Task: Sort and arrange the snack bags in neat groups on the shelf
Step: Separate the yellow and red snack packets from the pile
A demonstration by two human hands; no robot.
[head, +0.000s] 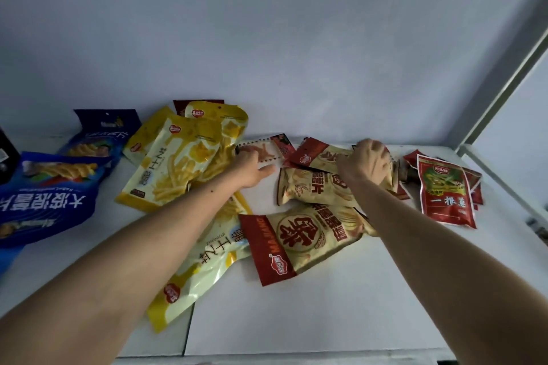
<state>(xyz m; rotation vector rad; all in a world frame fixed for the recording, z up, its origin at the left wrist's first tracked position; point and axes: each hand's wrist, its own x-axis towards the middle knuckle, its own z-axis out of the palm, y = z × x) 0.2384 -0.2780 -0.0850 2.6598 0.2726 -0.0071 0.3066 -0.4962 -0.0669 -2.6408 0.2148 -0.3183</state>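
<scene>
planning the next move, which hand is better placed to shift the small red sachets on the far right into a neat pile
Right. The right hand already sits on the beige and red bags just beside the red sachets, while the left hand rests by the yellow bags, further away.

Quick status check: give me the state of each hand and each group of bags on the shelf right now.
left hand: open, fingers on the thin strip pack
right hand: gripping a tan-and-red bag
yellow bags: overlapping, untidy
blue bags: lying flat, far left
tan-and-red bags: scattered, unaligned
red sachets: loosely stacked, far right
</scene>
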